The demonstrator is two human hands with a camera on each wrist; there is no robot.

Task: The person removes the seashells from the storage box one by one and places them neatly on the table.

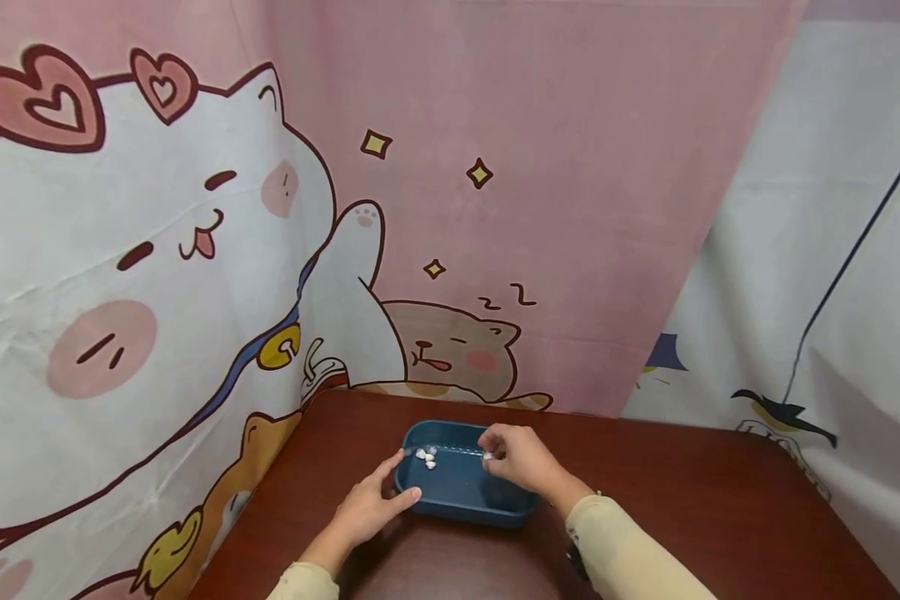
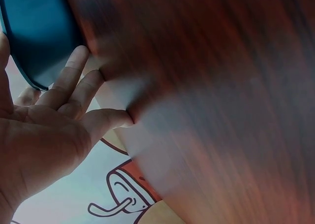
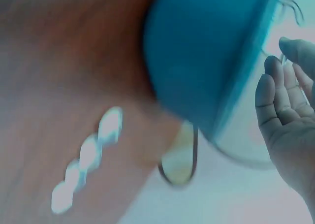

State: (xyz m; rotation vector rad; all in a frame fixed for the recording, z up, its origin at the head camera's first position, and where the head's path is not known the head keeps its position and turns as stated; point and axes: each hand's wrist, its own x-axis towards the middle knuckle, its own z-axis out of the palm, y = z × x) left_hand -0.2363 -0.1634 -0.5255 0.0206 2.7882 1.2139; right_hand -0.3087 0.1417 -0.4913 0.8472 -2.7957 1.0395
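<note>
A blue rectangular tray (image 1: 465, 510) lies on the brown table, with several small whitish lumps (image 1: 430, 458) inside its left end. My left hand (image 1: 371, 507) rests at the tray's left side, its fingers fairly straight against the wall; the left wrist view shows this hand (image 2: 54, 115) with fingers spread beside the tray (image 2: 42, 32). Over the tray's right end, my right hand (image 1: 521, 457) pinches a small whitish lump (image 1: 487, 456) between thumb and fingertips. In the right wrist view, the right hand (image 3: 290, 96) is above the tray rim and the lump is barely visible.
Several bright white lumps (image 3: 89, 152) stand in a row on the table beside the tray in the right wrist view; their kind is unclear. The brown table (image 1: 682, 500) extends right of the tray. A curtain with cartoon animals (image 1: 555, 208) hangs behind and at the sides.
</note>
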